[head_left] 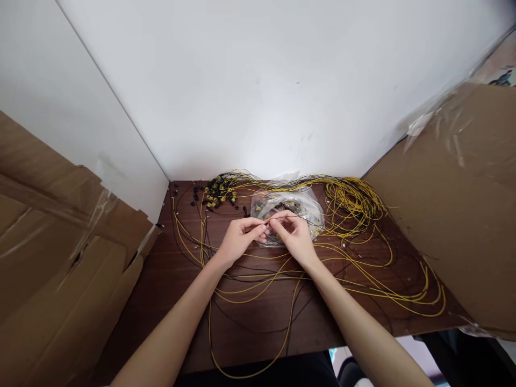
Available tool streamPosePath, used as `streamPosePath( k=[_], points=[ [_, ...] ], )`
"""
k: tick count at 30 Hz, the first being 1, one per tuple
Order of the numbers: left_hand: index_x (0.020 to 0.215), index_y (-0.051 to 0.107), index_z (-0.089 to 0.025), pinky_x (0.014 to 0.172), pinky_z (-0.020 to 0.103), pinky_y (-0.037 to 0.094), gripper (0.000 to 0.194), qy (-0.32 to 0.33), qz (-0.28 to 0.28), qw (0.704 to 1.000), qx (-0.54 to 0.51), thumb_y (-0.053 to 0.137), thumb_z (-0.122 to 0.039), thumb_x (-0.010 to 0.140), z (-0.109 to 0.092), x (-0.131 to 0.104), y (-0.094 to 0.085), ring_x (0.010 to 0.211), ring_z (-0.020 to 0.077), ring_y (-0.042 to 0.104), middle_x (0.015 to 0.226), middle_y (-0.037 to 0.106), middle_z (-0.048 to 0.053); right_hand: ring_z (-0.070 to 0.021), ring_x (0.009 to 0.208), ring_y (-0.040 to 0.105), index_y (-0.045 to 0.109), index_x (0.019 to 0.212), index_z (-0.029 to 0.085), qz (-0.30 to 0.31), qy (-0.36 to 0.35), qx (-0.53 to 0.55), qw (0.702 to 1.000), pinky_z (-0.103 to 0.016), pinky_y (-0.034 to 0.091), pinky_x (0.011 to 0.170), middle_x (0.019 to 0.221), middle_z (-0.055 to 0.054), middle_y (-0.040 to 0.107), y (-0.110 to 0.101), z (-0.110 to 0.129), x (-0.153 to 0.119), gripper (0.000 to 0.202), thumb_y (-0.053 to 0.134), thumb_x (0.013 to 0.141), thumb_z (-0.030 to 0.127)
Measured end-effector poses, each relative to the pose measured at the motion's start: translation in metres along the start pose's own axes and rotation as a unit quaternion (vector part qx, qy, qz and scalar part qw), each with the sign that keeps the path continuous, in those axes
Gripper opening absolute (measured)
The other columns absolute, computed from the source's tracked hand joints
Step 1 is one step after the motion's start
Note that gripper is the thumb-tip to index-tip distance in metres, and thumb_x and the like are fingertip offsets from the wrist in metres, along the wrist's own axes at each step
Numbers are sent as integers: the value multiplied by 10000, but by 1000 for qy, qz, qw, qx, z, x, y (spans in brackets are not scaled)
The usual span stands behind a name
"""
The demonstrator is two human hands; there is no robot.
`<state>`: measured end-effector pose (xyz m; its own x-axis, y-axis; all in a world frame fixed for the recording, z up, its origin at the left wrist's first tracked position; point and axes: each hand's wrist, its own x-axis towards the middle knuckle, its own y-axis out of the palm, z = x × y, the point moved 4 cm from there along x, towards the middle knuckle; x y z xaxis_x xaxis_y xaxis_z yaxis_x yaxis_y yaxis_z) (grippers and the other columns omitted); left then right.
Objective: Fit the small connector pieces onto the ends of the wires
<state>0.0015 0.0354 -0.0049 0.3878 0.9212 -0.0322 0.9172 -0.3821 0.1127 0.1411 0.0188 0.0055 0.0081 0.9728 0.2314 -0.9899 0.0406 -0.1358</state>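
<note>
My left hand [243, 236] and my right hand [293, 232] meet over the middle of the table, thumbs and forefingers pinched close together. Between the right fingertips runs a thin black wire [299, 216], trailing off to the right. The left fingertips pinch something small and dark at its end, too small to make out. Just behind the hands lies a clear plastic bag [314, 207] with small yellow and black parts inside. Loose yellow wires [250, 301] and black ones loop across the table beneath both wrists.
A pile of small black and yellow connectors [220, 192] sits at the back left. At the back right is a tangled coil of yellow wire [355, 201]. Cardboard sheets [463, 215] flank the brown table [161, 301], and a white wall [258, 97] closes the back.
</note>
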Motion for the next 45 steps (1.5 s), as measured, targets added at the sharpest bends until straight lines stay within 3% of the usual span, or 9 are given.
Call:
streamPosePath(
  k=[4, 10, 13, 20, 31, 37, 45],
  points=[
    [809, 681, -94, 630, 254, 533, 191, 2, 0, 1000, 2, 658, -268, 735, -1, 0, 1, 608, 119, 617, 722, 658, 43, -172, 737, 641, 586, 817, 172, 4, 9, 25, 1000, -297, 500, 718, 796, -56, 670, 0, -2, 1, 178, 594, 803, 349],
    [797, 676, -90, 640, 250, 526, 172, -1, 4, 1000, 16, 640, -251, 748, -4, -1, 2, 616, 117, 615, 726, 666, 50, -147, 632, 646, 413, 863, 221, -28, 40, 135, 990, -278, 512, 607, 757, -12, 679, 1, -9, 3, 211, 502, 856, 413],
    [803, 678, -91, 648, 252, 524, 171, -7, 7, 1000, 16, 640, -249, 750, -4, 0, 2, 625, 120, 618, 737, 670, 54, -136, 620, 639, 419, 883, 216, -32, 43, 145, 988, -266, 510, 599, 728, -4, 673, 2, -6, 3, 224, 519, 845, 412],
    [814, 685, -96, 639, 270, 530, 197, -3, -1, 1000, 1, 667, -271, 726, -1, 2, 1, 610, 128, 621, 762, 680, 62, -150, 687, 614, 603, 800, 169, -18, 4, 27, 999, -282, 501, 678, 803, -52, 645, 1, 2, 1, 212, 601, 795, 381],
    [810, 690, -91, 651, 256, 530, 182, -8, 2, 1000, 18, 667, -252, 729, -5, 1, 2, 618, 121, 621, 759, 686, 61, -139, 623, 631, 459, 888, 197, -25, 30, 91, 995, -278, 508, 611, 753, -26, 660, 1, -7, 1, 214, 496, 863, 407],
    [822, 686, -99, 661, 282, 545, 209, -14, -3, 1000, -3, 676, -281, 721, -2, 0, 1, 627, 134, 635, 770, 687, 62, -148, 694, 629, 563, 886, 180, -10, 5, 55, 998, -280, 509, 671, 790, -38, 644, 0, 3, 1, 206, 578, 813, 372],
    [938, 661, -118, 663, 293, 552, 277, 6, 9, 1000, -18, 691, -263, 704, 4, 1, 2, 646, 128, 624, 794, 684, 55, -158, 735, 621, 642, 873, 191, -2, -33, -40, 999, -277, 488, 689, 864, -44, 663, -2, 7, -2, 161, 555, 832, 320]
  ],
)
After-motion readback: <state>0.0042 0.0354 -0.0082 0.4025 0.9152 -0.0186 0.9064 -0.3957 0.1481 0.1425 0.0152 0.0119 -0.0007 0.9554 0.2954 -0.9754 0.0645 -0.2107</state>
